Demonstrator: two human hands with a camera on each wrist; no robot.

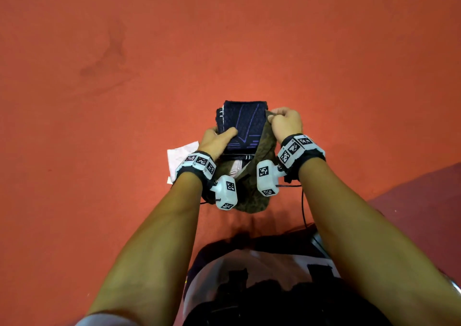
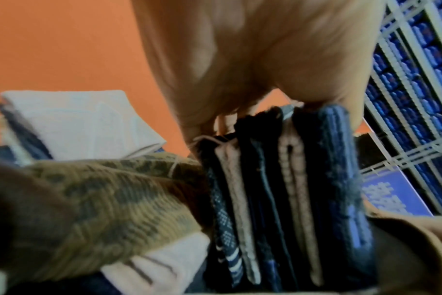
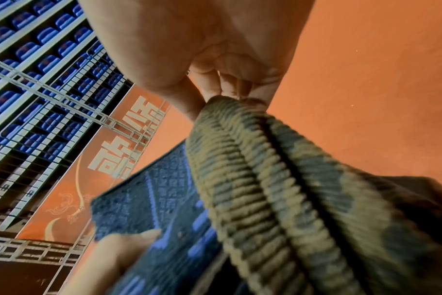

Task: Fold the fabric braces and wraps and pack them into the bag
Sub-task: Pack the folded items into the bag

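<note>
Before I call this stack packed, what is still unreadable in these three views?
- Bag inside: head view, covered by the folded stack and both wrists.
- Number of pieces in the stack: left wrist view shows the edges, blurred.
- Left hand fingers: behind the stack.
- White cloth: partly behind the left wrist.

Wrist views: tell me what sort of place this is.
Probably a sports stadium or arena. Tiers of blue seats rise behind white metal railings, an orange banner with large white characters hangs below them, and a smooth orange-red floor spreads underfoot.
</note>
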